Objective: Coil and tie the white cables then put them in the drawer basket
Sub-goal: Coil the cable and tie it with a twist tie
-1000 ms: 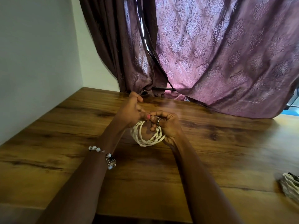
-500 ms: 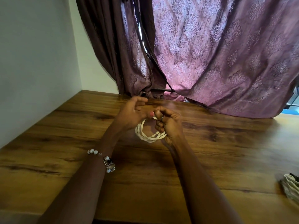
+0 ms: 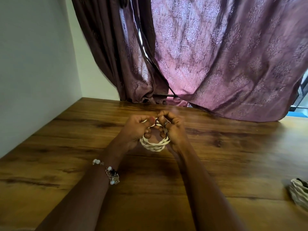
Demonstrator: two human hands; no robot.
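Note:
A white cable, wound into a small round coil, hangs between both hands above the wooden table. My left hand grips the coil's left side, thumb on top and fingers curled under it. On the right side my right hand, with a ring on one finger, pinches the top of the coil. A thin dark tie crosses the cable where the thumbs meet. The lower half of the coil shows; its top is hidden by fingers. No drawer basket is in view.
A bundle of pale cable or fabric lies at the table's right edge. Purple patterned curtains hang behind the table and drape onto its far edge. A white wall borders the table's left side.
Both hands have closed in over the top of the coil, thumbs now meeting there. The coil has turned more upright and a dark tie now shows at its top.

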